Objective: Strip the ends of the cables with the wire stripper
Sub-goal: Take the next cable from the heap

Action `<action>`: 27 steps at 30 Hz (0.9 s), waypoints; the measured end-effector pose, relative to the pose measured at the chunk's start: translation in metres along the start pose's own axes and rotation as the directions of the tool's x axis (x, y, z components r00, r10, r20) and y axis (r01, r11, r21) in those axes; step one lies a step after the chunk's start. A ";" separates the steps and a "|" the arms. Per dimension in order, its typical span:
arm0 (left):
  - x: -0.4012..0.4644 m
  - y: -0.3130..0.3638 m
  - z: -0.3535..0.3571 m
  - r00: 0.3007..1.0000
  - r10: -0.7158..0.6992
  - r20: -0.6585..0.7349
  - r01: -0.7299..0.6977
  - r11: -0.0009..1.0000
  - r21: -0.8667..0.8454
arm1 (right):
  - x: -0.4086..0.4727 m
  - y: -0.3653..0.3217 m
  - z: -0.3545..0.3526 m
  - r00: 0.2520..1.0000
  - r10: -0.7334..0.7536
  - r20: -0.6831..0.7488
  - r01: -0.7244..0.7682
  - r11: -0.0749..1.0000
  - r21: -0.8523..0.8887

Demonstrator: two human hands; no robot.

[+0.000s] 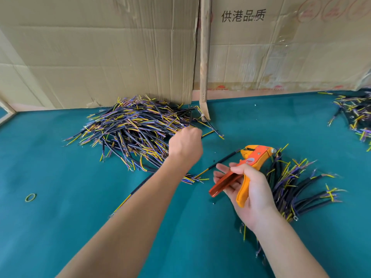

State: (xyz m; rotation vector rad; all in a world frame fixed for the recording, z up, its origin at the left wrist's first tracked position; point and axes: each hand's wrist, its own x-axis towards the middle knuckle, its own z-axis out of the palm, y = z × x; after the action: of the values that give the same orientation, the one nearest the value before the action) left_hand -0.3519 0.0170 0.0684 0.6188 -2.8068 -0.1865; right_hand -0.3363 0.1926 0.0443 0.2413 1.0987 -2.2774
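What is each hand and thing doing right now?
Left hand: reaching into the big pile, fingers curled.
Right hand: holding the stripper.
Stripper: handles spread apart, off the table.
Big pile: heaped loose.
Small pile: lying beside the right hand.
Rubber band: flat on the table.

Two bare forearms show, one to the left (128, 213) and one to the right (289, 247), with no sleeve on either as far as the near edge. The left hand (185, 146) and right hand (249, 193) carry no glove, ring or watch
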 end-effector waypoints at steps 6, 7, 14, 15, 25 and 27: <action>0.018 -0.008 0.019 0.997 0.070 0.013 -0.071 0.982 0.175 | 0.001 -0.003 -0.001 1.000 0.022 0.010 -0.023 0.998 0.061; 0.019 -0.006 0.020 0.996 0.092 0.001 -0.091 0.978 0.186 | 0.002 -0.003 -0.001 1.000 0.022 0.007 -0.023 0.998 0.054; 0.029 0.007 -0.001 0.981 0.109 -0.161 -0.110 0.994 -0.002 | 0.004 -0.001 -0.002 0.999 0.028 0.027 -0.028 1.000 -0.002; 0.031 0.009 -0.009 0.979 0.093 -0.181 -0.107 0.992 -0.073 | 0.003 -0.001 -0.002 0.999 0.039 0.037 -0.040 0.999 0.007; -0.001 0.015 -0.077 0.987 0.012 -0.161 -0.118 0.738 -0.665 | 0.005 -0.003 0.004 0.969 0.152 0.195 -0.175 0.979 0.105; -0.018 0.009 -0.069 0.998 0.049 -0.049 -0.069 0.743 -0.665 | 0.005 -0.003 0.004 0.969 0.146 0.202 -0.172 0.977 0.122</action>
State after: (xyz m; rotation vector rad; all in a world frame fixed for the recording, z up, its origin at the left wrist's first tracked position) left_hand -0.3203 0.0278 0.1317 0.3404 -2.4538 -1.1037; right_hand -0.3422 0.1886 0.0470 0.1550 0.7948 -2.1830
